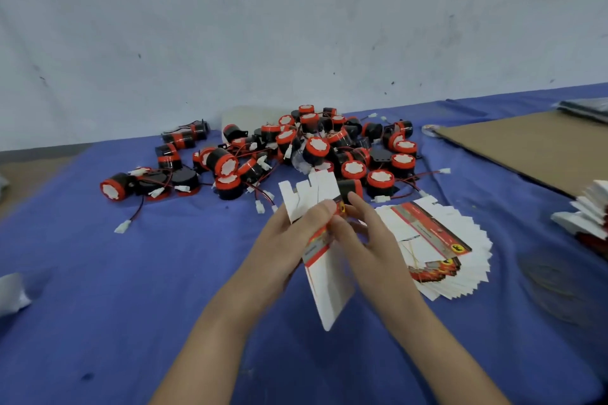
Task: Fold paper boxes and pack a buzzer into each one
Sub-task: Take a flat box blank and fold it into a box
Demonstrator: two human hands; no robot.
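Observation:
Both hands hold one flat, unfolded paper box [329, 286] above the blue table; it is white with a red and black printed band, its tabs pointing up and away. My left hand [292, 233] grips its left edge, thumb on the printed band. My right hand [365, 233] pinches the box at the middle from the right. A big pile of black and red buzzers [312, 148] with thin wires and white plugs lies behind the hands. A fanned stack of flat boxes [441, 250] lies just right of my right hand.
The blue cloth [131, 289] covers the table up to a grey wall. A brown cardboard sheet [526, 148] lies at the back right, with another stack of white paper [589, 210] at the right edge. A pale crumpled object [11, 293] sits at the left edge.

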